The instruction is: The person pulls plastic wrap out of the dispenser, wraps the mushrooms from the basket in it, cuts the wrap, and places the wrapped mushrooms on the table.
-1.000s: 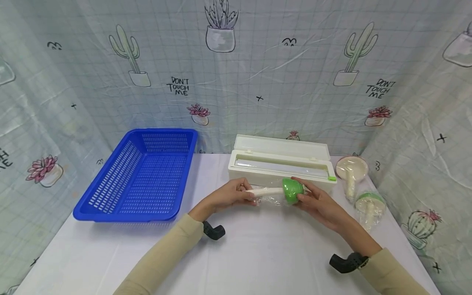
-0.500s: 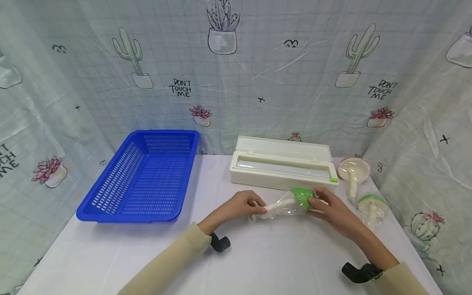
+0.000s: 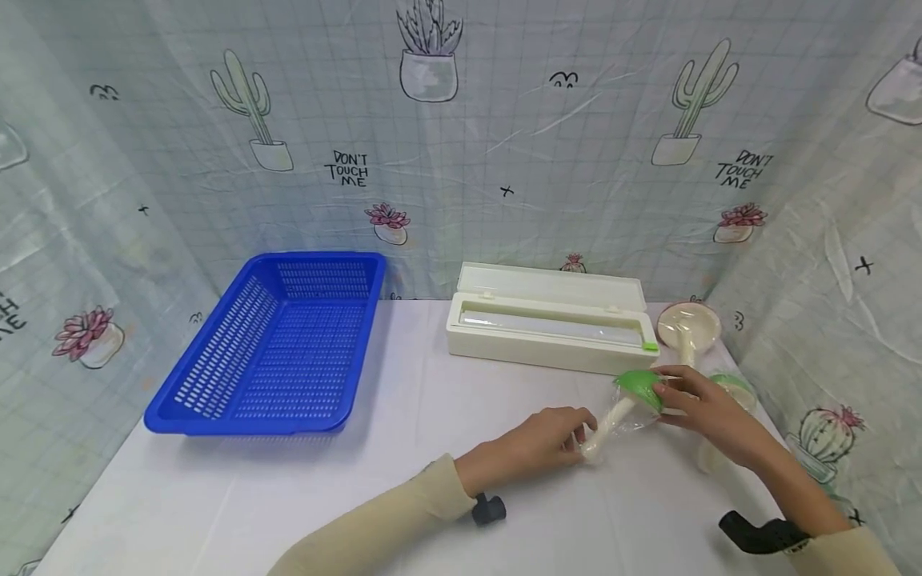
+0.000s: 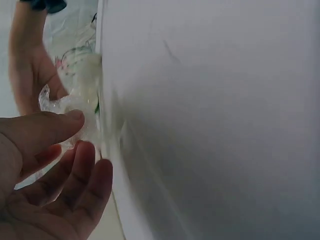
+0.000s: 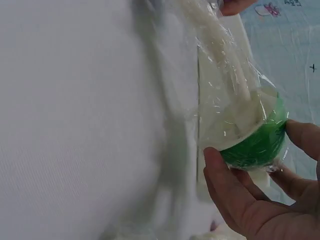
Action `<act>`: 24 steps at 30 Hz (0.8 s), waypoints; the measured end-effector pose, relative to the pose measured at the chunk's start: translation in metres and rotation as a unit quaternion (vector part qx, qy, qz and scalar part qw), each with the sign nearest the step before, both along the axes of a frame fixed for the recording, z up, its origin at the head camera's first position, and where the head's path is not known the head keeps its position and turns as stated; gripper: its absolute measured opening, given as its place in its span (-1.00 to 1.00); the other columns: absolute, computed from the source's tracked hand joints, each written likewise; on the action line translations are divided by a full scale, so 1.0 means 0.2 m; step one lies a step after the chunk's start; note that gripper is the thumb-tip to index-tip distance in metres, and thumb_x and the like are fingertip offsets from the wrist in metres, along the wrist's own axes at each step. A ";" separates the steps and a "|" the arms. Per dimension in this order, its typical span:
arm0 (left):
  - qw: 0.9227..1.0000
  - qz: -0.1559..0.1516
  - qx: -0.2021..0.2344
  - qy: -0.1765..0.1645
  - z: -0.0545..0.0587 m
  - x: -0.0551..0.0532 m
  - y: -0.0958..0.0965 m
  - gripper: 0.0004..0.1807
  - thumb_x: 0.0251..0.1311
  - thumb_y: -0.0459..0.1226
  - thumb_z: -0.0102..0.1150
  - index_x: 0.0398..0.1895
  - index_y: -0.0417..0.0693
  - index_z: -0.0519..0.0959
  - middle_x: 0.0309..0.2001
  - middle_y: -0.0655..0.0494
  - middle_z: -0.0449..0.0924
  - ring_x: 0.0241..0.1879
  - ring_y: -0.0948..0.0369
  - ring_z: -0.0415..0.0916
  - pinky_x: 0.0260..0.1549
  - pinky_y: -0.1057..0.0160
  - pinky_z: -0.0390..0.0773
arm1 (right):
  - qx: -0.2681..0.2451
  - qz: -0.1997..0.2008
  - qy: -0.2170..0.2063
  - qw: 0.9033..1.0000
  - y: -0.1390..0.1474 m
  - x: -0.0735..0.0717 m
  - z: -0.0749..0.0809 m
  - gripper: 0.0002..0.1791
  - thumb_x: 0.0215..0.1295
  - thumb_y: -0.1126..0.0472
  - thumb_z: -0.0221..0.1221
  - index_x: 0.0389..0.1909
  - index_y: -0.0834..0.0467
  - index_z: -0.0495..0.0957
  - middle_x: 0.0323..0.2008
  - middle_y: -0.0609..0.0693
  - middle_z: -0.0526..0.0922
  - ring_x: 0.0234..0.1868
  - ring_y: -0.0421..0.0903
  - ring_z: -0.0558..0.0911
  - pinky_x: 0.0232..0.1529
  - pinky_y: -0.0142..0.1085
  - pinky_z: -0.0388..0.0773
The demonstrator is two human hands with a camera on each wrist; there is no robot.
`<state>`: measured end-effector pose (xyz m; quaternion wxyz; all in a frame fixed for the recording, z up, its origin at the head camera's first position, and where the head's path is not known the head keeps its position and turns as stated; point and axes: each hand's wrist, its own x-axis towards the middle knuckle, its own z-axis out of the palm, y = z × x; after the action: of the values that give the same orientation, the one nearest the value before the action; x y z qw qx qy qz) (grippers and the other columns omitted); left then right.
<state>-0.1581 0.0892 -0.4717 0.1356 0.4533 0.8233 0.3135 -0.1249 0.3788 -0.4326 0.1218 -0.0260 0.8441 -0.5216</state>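
A toy mushroom (image 3: 639, 390) with a green cap and a pale stem, wrapped in clear film, is held between both hands over the right side of the table. My right hand (image 3: 709, 412) grips the cap, thumb and fingertips on opposite sides of it in the right wrist view. At the stem's lower end, my left hand (image 3: 535, 444) pinches the wrapped tip. Crinkled film (image 4: 50, 102) sticks out past the left thumb in the left wrist view. Behind the right hand lies a second green-capped wrapped mushroom (image 3: 736, 390), partly hidden by that hand.
A white cling film dispenser (image 3: 551, 346) with its lid raised stands at the back. Right of it lies another wrapped mushroom (image 3: 689, 322) with a pale, red-rimmed cap. A blue plastic basket (image 3: 363, 340) sits at the left. Patterned curtains (image 3: 461, 152) enclose the table.
Both hands have carried the wrapped mushroom right and nearer, away from the dispenser. It has gone from nearly level to slanted, stem end toward the near left.
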 end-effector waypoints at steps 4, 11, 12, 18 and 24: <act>0.995 0.004 -0.055 0.081 0.02 0.05 0.13 -0.58 0.31 -0.14 0.36 0.19 0.07 0.52 -0.18 0.34 0.60 -0.30 0.52 0.46 -0.38 0.60 0.41 | 0.051 0.013 -0.010 0.999 0.10 -0.02 0.04 -0.30 0.58 0.01 0.06 0.50 0.36 0.12 0.37 0.38 0.26 0.03 -0.48 0.50 -0.01 -0.28 0.67; 0.980 0.019 -0.103 0.167 -0.01 0.06 0.32 -0.58 0.36 0.01 0.27 0.21 0.15 0.50 -0.10 0.36 0.60 -0.26 0.49 0.49 -0.45 0.53 0.44 | 0.155 0.016 0.013 0.988 0.18 -0.05 0.08 -0.29 0.59 0.01 0.02 0.48 0.43 0.14 0.33 0.49 0.33 0.12 0.16 0.60 -0.15 -0.32 0.63; 0.979 0.024 -0.105 0.173 -0.01 0.06 0.35 -0.57 0.36 0.03 0.27 0.21 0.16 0.51 -0.09 0.36 0.60 -0.25 0.48 0.50 -0.45 0.52 0.46 | 0.168 0.012 0.017 0.986 0.18 -0.05 0.08 -0.29 0.59 0.01 0.02 0.48 0.46 0.13 0.33 0.51 0.33 0.14 0.27 0.58 -0.15 -0.30 0.63; 0.976 0.053 -0.117 0.179 -0.02 0.06 0.46 -0.57 0.26 0.10 0.33 0.12 0.23 0.54 -0.12 0.41 0.62 -0.30 0.49 0.50 -0.51 0.49 0.45 | 0.249 -0.013 0.036 0.968 0.15 -0.07 0.06 -0.29 0.62 0.00 -0.02 0.46 0.49 0.13 0.33 0.58 0.29 0.25 0.53 0.42 0.00 0.09 0.63; 0.973 0.059 -0.134 0.181 -0.03 0.08 0.47 -0.58 0.21 0.11 0.38 0.06 0.24 0.54 -0.17 0.41 0.61 -0.35 0.48 0.49 -0.55 0.47 0.44 | 0.309 -0.005 0.061 0.949 0.09 -0.08 0.05 -0.35 0.61 0.04 0.00 0.40 0.50 0.22 0.17 0.57 0.47 0.17 0.53 0.48 -0.02 0.27 0.56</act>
<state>-0.1430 0.1830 -0.4779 0.0253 0.4305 0.8941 0.1211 -0.1413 0.3965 -0.4229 0.0691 -0.0148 0.9698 -0.2332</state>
